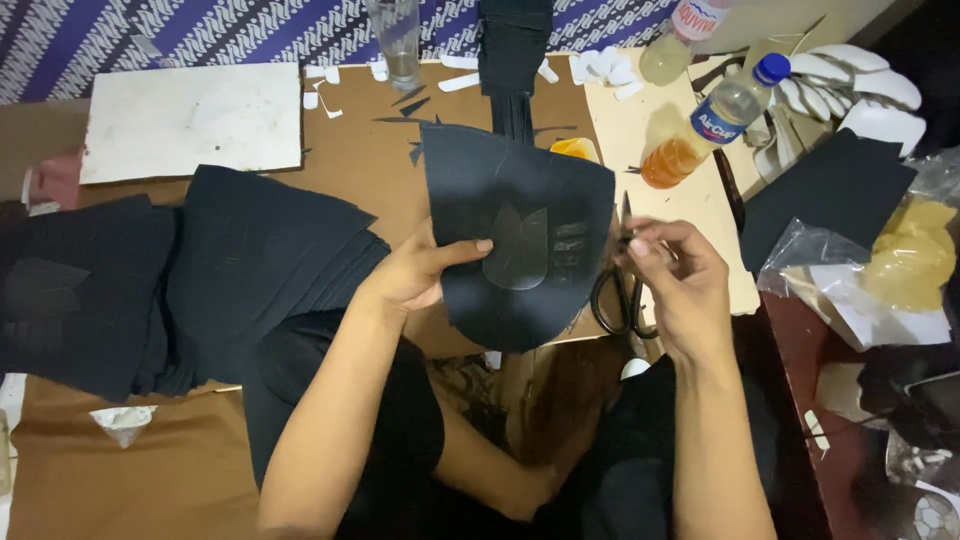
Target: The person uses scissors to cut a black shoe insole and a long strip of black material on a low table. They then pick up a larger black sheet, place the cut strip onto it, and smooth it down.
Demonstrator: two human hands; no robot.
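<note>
Brown cardboard tabletop (pixel 360 160) lies beneath a black sheet (pixel 515 235) pinched upright by the left hand (pixel 415 270), while just right of the sheet the right hand (pixel 675 275) grips black scissors (pixel 618 295).

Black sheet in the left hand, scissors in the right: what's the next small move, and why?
Probably bring the scissors to the right edge of the black sheet and open the blades there. The left hand holds the sheet up with the thumb on its face, beside a clear template; the right hand holds the scissors just off that edge, blades apparently closed.
</note>
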